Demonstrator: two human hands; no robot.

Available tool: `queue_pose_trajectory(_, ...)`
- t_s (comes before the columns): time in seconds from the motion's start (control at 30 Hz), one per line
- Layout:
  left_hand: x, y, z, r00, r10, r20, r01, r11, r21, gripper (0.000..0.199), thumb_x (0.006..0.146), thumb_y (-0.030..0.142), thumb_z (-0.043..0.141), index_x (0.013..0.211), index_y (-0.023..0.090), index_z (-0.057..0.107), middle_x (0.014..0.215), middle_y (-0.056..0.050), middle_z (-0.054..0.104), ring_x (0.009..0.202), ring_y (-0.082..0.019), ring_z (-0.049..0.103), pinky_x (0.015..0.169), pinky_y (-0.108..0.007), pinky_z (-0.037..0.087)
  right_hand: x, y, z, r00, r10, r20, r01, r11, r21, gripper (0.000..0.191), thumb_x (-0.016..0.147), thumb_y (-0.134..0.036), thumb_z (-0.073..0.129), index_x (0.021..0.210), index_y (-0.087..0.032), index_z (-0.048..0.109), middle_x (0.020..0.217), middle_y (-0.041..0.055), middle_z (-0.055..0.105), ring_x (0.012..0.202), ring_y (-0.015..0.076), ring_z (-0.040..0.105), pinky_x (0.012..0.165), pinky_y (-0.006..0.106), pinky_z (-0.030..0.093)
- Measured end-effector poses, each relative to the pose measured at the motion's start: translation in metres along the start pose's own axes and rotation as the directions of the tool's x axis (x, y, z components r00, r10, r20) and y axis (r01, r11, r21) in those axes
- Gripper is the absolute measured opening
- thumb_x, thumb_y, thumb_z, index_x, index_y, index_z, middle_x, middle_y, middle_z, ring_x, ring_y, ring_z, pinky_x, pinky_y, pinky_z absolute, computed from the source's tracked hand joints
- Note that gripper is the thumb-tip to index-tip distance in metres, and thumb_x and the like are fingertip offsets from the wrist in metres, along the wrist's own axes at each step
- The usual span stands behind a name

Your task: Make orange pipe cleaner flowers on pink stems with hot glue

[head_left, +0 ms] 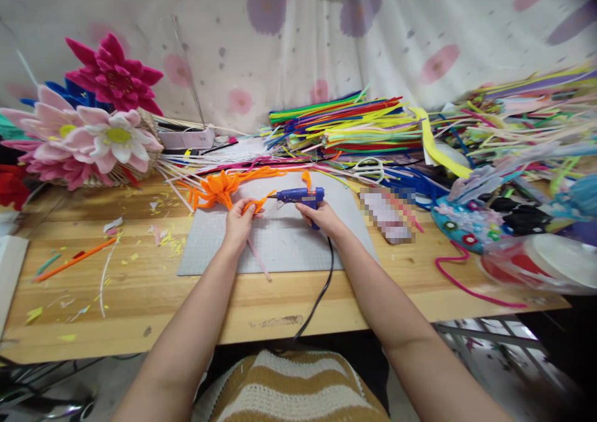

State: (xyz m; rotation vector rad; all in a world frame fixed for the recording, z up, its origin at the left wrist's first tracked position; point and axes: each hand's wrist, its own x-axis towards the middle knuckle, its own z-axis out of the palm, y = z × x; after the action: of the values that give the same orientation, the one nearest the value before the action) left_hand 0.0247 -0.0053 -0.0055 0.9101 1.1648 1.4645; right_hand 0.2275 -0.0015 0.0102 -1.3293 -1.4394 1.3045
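Your left hand [239,224] grasps a small orange fuzzy piece [259,204] between its fingers, and your right hand [321,216] grasps the blue glue gun [296,195], whose nozzle [273,196] points to the left, close to this piece; whether they touch, I cannot tell. Both things are above the grey mat [205,248] in the middle of the table [163,329]. The orange flower [219,188] is at the far left edge of this mat, and bundles of colourful stems [359,127] lie on the far side.
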Motion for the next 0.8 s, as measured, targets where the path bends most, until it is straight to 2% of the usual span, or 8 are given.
queue_pose_trajectory(0.13,0.0003,-0.0001,-0.0003,1.000,0.006,0.008,-0.006,1.000,-0.002,0.018,0.065,0.024,0.066,0.078,0.014,0.057,0.070,-0.001,0.062,0.062,-0.013,0.063,0.056,-0.023,0.051,-0.0018,-0.0027,0.0016,0.999,-0.008,0.046,0.008,1.000,-0.017,0.042,0.064,-0.055,0.062,0.054,-0.018,0.044,0.044,-0.0049,0.043,0.042,0.0065,0.037,0.044,0.023,0.029)
queue_pose_trajectory(0.3,-0.0003,0.0016,0.0005,1.000,-0.017,-0.005,0.017,0.999,-0.033,0.018,0.064,0.023,0.066,0.077,0.014,0.057,0.070,-0.001,0.063,0.061,-0.012,0.064,0.054,-0.022,0.050,0.0020,0.0017,-0.0001,0.999,0.014,-0.033,-0.014,1.000,-0.001,0.042,0.063,-0.054,0.063,0.052,-0.019,0.043,0.043,-0.0053,0.042,0.041,0.0065,0.036,0.044,0.024,0.029)
queue_pose_trajectory(0.5,0.0007,-0.0001,-0.0012,1.000,0.000,0.016,0.000,1.000,-0.018,0.017,0.065,0.023,0.064,0.079,0.014,0.058,0.071,-0.001,0.062,0.061,-0.012,0.063,0.055,-0.023,0.050,-0.0008,-0.0009,0.0002,1.000,-0.011,0.028,0.011,1.000,-0.001,0.043,0.064,-0.054,0.062,0.052,-0.018,0.043,0.044,-0.0051,0.042,0.042,0.0063,0.037,0.044,0.023,0.029)
queue_pose_trajectory(0.67,0.0012,-0.0005,-0.0015,1.000,0.002,0.021,-0.001,1.000,-0.015,0.018,0.065,0.024,0.065,0.079,0.015,0.057,0.071,-0.001,0.062,0.062,-0.012,0.063,0.056,-0.024,0.050,0.0018,0.0009,0.0001,0.999,0.006,-0.045,-0.006,1.000,-0.002,0.042,0.062,-0.055,0.064,0.054,-0.019,0.044,0.042,-0.0054,0.042,0.041,0.0065,0.036,0.044,0.023,0.029)
queue_pose_trajectory(0.8,0.0008,0.0003,-0.0010,1.000,0.000,0.013,0.000,1.000,-0.002,0.020,0.065,0.026,0.065,0.079,0.015,0.057,0.072,-0.001,0.062,0.063,-0.013,0.063,0.056,-0.024,0.050,0.0015,0.0003,0.0003,1.000,-0.008,-0.022,0.008,1.000,0.011,0.042,0.062,-0.055,0.064,0.054,-0.019,0.043,0.043,-0.0055,0.042,0.041,0.0064,0.036,0.044,0.023,0.029)
